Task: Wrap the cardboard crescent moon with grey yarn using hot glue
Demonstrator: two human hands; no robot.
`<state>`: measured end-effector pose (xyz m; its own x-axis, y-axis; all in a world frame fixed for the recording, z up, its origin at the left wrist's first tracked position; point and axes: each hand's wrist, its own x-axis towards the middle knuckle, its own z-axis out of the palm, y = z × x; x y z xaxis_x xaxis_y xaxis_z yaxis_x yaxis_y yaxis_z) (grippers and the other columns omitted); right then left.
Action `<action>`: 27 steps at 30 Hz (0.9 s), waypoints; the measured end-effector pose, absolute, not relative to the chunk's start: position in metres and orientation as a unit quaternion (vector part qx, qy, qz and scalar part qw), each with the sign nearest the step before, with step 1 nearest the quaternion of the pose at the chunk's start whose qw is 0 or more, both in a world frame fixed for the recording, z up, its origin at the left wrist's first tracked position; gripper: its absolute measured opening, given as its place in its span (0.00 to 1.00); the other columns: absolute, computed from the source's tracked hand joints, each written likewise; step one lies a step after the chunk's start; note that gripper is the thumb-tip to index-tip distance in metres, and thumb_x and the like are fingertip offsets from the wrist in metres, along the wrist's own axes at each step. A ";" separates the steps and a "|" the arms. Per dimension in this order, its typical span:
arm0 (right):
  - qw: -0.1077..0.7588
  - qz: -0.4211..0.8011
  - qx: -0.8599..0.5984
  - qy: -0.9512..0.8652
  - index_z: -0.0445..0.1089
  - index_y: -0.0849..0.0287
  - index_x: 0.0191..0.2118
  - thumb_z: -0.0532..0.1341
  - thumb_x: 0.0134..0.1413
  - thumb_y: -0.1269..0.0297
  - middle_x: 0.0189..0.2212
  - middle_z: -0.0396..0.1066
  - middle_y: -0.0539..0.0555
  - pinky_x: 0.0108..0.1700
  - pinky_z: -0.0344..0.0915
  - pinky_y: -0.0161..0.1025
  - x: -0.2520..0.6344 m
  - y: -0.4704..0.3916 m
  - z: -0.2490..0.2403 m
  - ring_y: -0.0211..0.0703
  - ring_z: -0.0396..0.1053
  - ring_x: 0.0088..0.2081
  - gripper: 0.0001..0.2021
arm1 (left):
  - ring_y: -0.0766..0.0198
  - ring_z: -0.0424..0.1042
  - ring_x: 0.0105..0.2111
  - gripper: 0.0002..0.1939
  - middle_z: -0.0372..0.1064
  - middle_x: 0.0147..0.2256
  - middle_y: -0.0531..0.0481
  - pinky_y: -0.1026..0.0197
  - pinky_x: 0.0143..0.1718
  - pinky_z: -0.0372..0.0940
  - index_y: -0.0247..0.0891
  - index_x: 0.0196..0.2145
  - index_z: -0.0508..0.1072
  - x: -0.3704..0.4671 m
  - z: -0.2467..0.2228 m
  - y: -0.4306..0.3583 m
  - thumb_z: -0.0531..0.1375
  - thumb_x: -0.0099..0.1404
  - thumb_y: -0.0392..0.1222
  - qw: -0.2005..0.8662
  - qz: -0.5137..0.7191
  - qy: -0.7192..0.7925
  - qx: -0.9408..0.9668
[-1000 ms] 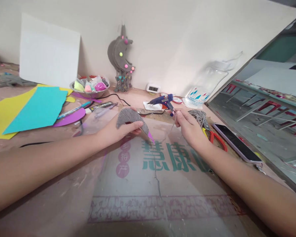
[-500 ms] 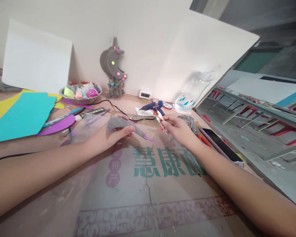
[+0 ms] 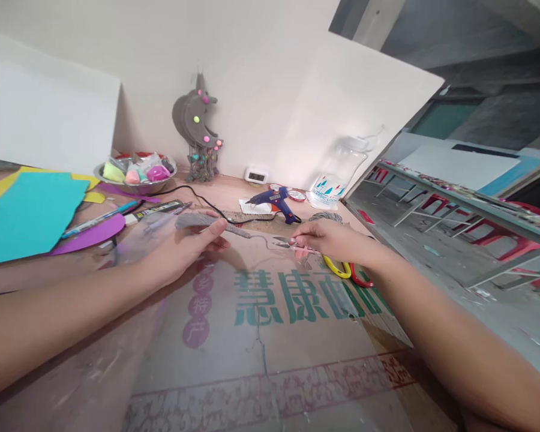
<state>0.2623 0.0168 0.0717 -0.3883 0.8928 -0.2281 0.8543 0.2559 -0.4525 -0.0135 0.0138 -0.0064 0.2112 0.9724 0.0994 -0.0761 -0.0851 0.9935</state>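
Observation:
My left hand is closed around a curved piece wrapped in grey yarn, thumb on top. A thin yarn tail runs from its narrow tip toward my right hand. My right hand grips a pair of scissors near the middle. Their blades point left beside the tail, and the yellow and red handles stick out below the hand. My fingers hide the pivot. Just behind lies a blue glue gun, and a bundle of grey yarn is partly covered by my right hand.
A grey crescent ornament stands against the white board. Leftward are a metal bowl of clay packs, teal foam sheet and pens. A small clock and plastic bottle stand behind. Printed clear sheeting covers the near table.
My right hand now has the scissors, which lay partly under the forearm before. The yarn-wrapped piece has tilted flatter and its tail stretches rightward. The camera view has shifted slightly.

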 end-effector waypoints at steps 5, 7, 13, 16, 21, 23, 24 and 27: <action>0.070 0.275 -0.574 -0.768 0.64 0.57 0.37 0.52 0.57 0.55 0.30 0.74 0.52 0.36 0.62 0.39 0.257 0.014 0.073 0.42 0.70 0.31 0.11 | 0.60 0.74 0.33 0.18 0.73 0.33 0.48 0.59 0.37 0.70 0.39 0.40 0.67 -0.014 -0.010 0.015 0.59 0.58 0.54 0.551 0.481 0.400 0.552; 0.100 0.269 -0.566 -0.773 0.65 0.57 0.35 0.53 0.56 0.54 0.29 0.74 0.52 0.37 0.62 0.40 0.257 0.015 0.072 0.43 0.70 0.32 0.12 | 0.61 0.74 0.33 0.18 0.73 0.33 0.47 0.59 0.37 0.70 0.39 0.39 0.67 -0.014 -0.009 0.015 0.59 0.58 0.54 0.553 0.479 0.396 0.554; 0.161 0.313 -0.530 -0.771 0.68 0.60 0.30 0.57 0.51 0.52 0.28 0.72 0.53 0.38 0.61 0.40 0.261 0.021 0.070 0.41 0.68 0.31 0.15 | 0.60 0.74 0.33 0.17 0.73 0.33 0.48 0.58 0.38 0.70 0.40 0.40 0.68 -0.015 -0.011 0.016 0.59 0.58 0.53 0.555 0.486 0.387 0.554; 0.174 0.309 -0.525 -0.774 0.69 0.61 0.29 0.58 0.51 0.53 0.28 0.70 0.52 0.37 0.61 0.39 0.260 0.022 0.070 0.40 0.66 0.31 0.14 | 0.59 0.74 0.35 0.18 0.73 0.34 0.46 0.58 0.39 0.69 0.38 0.40 0.69 -0.016 -0.013 0.016 0.59 0.59 0.54 0.557 0.472 0.400 0.554; 0.262 0.267 -0.502 -0.780 0.68 0.60 0.27 0.57 0.52 0.56 0.25 0.70 0.51 0.34 0.60 0.38 0.250 0.016 0.067 0.38 0.65 0.28 0.12 | 0.61 0.74 0.34 0.17 0.73 0.34 0.46 0.59 0.39 0.69 0.37 0.40 0.69 -0.016 -0.012 0.016 0.58 0.60 0.53 0.558 0.469 0.393 0.561; 0.302 0.210 -0.498 -0.785 0.68 0.59 0.28 0.56 0.54 0.58 0.24 0.69 0.51 0.33 0.60 0.38 0.248 0.013 0.065 0.38 0.65 0.27 0.11 | 0.61 0.74 0.34 0.17 0.73 0.34 0.47 0.59 0.39 0.69 0.38 0.40 0.69 -0.016 -0.011 0.015 0.58 0.60 0.53 0.555 0.470 0.389 0.565; 0.315 0.177 -0.502 -0.785 0.68 0.59 0.28 0.56 0.54 0.59 0.24 0.69 0.51 0.32 0.59 0.37 0.247 0.012 0.065 0.37 0.64 0.26 0.10 | 0.61 0.74 0.34 0.17 0.73 0.33 0.47 0.59 0.39 0.69 0.38 0.39 0.69 -0.015 -0.010 0.015 0.58 0.60 0.53 0.556 0.467 0.388 0.568; 0.346 0.105 -0.529 -0.768 0.68 0.60 0.29 0.57 0.54 0.61 0.25 0.68 0.50 0.30 0.57 0.35 0.248 0.013 0.063 0.36 0.62 0.26 0.08 | 0.61 0.74 0.34 0.17 0.73 0.34 0.47 0.59 0.39 0.69 0.38 0.40 0.69 -0.015 -0.008 0.013 0.57 0.60 0.54 0.555 0.463 0.389 0.571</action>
<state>0.2483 0.0125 0.0629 -0.2012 0.8847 0.4204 0.7390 0.4188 -0.5277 -0.0153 0.0135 -0.0081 0.2685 0.9583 0.0975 -0.0704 -0.0814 0.9942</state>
